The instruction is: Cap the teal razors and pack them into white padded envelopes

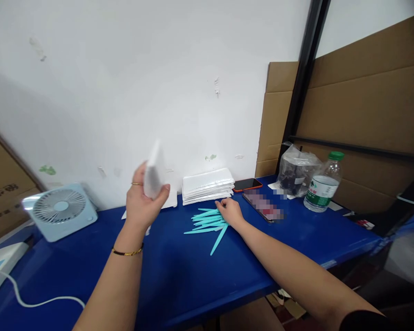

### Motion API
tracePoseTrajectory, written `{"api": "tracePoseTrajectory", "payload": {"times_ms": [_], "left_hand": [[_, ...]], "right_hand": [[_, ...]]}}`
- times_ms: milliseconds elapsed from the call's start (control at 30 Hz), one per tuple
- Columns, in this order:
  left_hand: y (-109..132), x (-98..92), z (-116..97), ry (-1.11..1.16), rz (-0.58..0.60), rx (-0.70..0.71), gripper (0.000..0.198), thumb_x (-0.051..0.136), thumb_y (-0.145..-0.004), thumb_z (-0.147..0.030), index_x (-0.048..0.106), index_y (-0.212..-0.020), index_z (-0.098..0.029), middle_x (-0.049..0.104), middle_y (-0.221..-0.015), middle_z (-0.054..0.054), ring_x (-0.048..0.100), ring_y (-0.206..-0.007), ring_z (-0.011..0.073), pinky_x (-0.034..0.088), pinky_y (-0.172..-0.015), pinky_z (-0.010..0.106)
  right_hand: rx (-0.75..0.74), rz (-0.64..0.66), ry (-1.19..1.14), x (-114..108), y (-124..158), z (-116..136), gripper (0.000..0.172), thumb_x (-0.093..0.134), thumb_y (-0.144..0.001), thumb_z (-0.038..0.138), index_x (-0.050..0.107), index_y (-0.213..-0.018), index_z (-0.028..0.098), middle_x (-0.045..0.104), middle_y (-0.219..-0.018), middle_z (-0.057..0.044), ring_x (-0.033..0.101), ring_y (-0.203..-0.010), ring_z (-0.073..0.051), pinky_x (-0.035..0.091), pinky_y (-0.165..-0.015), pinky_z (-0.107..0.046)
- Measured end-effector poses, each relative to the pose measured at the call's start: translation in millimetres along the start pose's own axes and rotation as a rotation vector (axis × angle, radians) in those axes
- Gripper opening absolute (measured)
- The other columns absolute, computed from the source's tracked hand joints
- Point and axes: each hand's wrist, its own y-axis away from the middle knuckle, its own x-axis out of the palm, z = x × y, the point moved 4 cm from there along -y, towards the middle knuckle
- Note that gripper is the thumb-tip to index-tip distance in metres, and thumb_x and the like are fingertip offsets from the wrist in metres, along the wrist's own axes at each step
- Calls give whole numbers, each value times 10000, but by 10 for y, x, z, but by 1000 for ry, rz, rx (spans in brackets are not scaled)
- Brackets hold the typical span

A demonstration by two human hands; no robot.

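Observation:
My left hand (143, 200) is raised above the blue table and closed round a thin white packet (154, 172), which stands nearly upright and is blurred at its top. On the table lies a loose heap of turquoise plastic sticks (207, 222) with tapered ends. My right hand (230, 210) rests at the heap's right end, its fingers bent with thumb and forefinger close together over the sticks. Whether it grips one of them is hidden. Just behind the heap, a stack of flat white packets (209, 184) lies near the wall.
A light blue fan (64, 209) stands at the left, a white cable (48, 301) in front of it. To the right lie two phones (248, 185), one with a blurred screen. A bagged cup (295, 170) and a green-capped water bottle (323, 184) stand beyond them.

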Motion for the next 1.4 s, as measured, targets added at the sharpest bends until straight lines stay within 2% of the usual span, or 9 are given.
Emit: {"api": "tracePoseTrajectory", "payload": {"times_ms": [200, 367, 467, 567, 767, 1067, 1167, 1267, 1400], "left_hand": [[280, 48, 690, -877, 820, -89, 675, 607, -658, -399, 415, -1296, -295, 639, -1038, 89, 560, -997, 325, 356, -890, 498], [528, 221, 861, -844, 911, -149, 1080, 641, -519, -643, 224, -1398, -174, 303, -1408, 190, 207, -1311, 370, 204, -1016, 533], [706, 641, 666, -560, 1080, -47, 1058, 558, -590, -698, 142, -1418, -189, 178, -1469, 135, 142, -1347, 298, 209, -1060, 417], [884, 1084, 590, -523, 1248, 21, 1195, 623, -480, -715, 66, -1424, -238, 100, -1487, 118, 21, -1348, 360, 115, -1054, 531], [978, 1396, 706, -585, 1281, 14, 1080, 608, -514, -710, 229, -1395, -214, 304, -1402, 156, 243, -1281, 361, 246, -1005, 489], [1122, 1017, 403, -366, 1247, 32, 583, 549, -741, -333, 417, -1304, -258, 474, -1183, 77, 460, -1046, 233, 374, -918, 334], [1117, 916, 348, -307, 1275, 30, 524, 528, -753, -268, 452, -1271, -289, 485, -1158, 54, 460, -1043, 211, 374, -925, 321], [1087, 876, 340, -245, 1309, 32, 571, 618, -700, -346, 473, -1252, -303, 490, -1168, 44, 453, -1065, 221, 367, -942, 331], [1028, 893, 480, -172, 1214, -91, 626, 608, -694, -511, 469, -1254, -267, 528, -1164, 58, 509, -1012, 220, 419, -873, 317]], "right_hand": [[-43, 114, 36, -43, -28, 35, 348, 504, -774, 451, 572, -558, 186, 577, -576, -24, 517, -590, -155, 318, -552, -243], [-109, 370, -7, -477, -114, -68, 279, 621, -680, 447, 668, -743, 180, 644, -730, -24, 546, -635, -142, 348, -549, -220], [-119, 691, 61, -670, -73, -188, 366, 770, -480, 385, 692, -784, 197, 645, -742, -12, 545, -606, -142, 352, -515, -214], [-105, 792, 161, -728, -36, -267, 317, 790, -423, 304, 704, -712, 207, 640, -683, -5, 538, -575, -145, 339, -485, -217], [-59, 740, 172, -683, -102, -360, 111, 717, -476, 179, 700, -584, 200, 638, -574, -4, 533, -540, -141, 339, -485, -223], [-117, 903, -29, -591, 33, -164, 133, 663, -568, 215, 718, -683, 181, 647, -578, -13, 537, -493, -129, 373, -459, -214], [-124, 761, -55, -594, -17, -131, 154, 659, -592, 233, 708, -727, 179, 644, -617, -18, 538, -524, -128, 375, -475, -213], [-217, 593, -7, -599, -83, -122, 207, 714, -546, 230, 707, -750, 198, 638, -735, -21, 543, -640, -143, 386, -544, -214], [-269, 659, 52, -520, -71, -132, 71, 691, -602, 228, 681, -658, 186, 623, -726, -25, 531, -645, -141, 378, -555, -215]]}}
